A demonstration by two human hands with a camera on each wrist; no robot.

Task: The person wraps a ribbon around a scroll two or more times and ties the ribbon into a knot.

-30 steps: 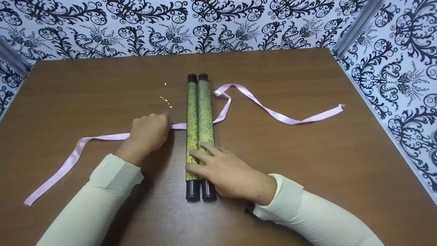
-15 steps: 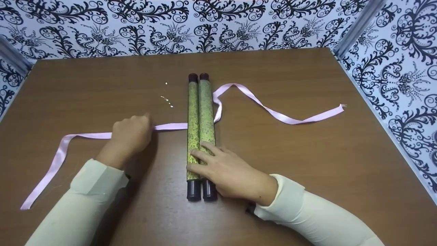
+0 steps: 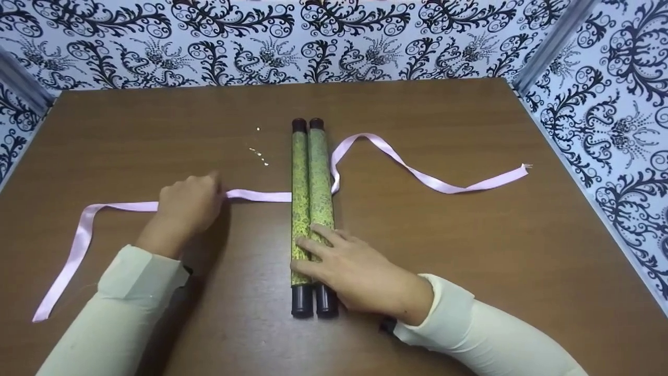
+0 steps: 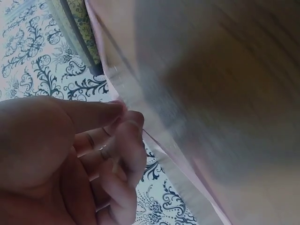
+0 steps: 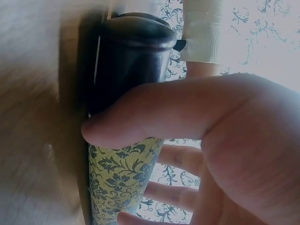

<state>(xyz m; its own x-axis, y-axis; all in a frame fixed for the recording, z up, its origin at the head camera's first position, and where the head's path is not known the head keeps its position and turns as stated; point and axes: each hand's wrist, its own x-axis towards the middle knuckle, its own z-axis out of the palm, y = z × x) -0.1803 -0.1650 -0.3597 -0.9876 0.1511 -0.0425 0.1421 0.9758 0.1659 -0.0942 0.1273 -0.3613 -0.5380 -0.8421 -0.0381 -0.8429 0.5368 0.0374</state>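
Two yellow-green patterned rolls with dark end caps, which look like a scroll (image 3: 300, 177), lie side by side in the middle of the table. A pink ribbon (image 3: 263, 196) passes beneath them and trails out on both sides. Left of the rolls my left hand (image 3: 188, 206) pinches the ribbon between thumb and fingertips, as the left wrist view shows of the ribbon (image 4: 190, 173). My right hand (image 3: 360, 271) lies across the near part of both rolls with its fingers spread. In the right wrist view its thumb (image 5: 145, 112) rests over a roll beside the black cap (image 5: 133, 61).
The brown table (image 3: 449, 240) ends at a wall (image 3: 261, 42) with black scroll patterns at the back and right. Small white specks (image 3: 259, 155) dot the wood left of the rolls. The ribbon's right tail (image 3: 443, 186) curves away to a frayed end.
My left hand has moved left, drawing the ribbon with it. The ribbon's bend just right of the rolls has tightened. My right hand stays on the rolls; the head view shifts slightly.
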